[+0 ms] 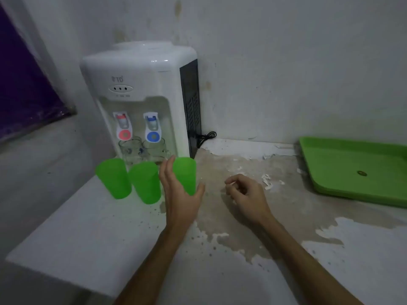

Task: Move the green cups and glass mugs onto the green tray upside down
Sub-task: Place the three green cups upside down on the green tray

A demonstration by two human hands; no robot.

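Observation:
Three green cups stand upright in a row on the counter: the left cup (pixel 114 178), the middle cup (pixel 145 182) and the right cup (pixel 185 173). Behind them, two glass mugs (pixel 131 149) (pixel 156 149) sit under the dispenser's taps. My left hand (pixel 179 194) is open, fingers and thumb spread on either side of the right cup, partly covering it; no firm grip shows. My right hand (pixel 246 198) hovers over the counter with loosely curled fingers, holding nothing. The green tray (pixel 343 166) lies empty at the far right.
A white water dispenser (pixel 141 93) stands in the corner against the wall, its black cord (pixel 206 137) coiled beside it. The counter (pixel 242 260) has peeling paint and drops off at the left edge. A purple cloth (pixel 24 84) hangs at far left.

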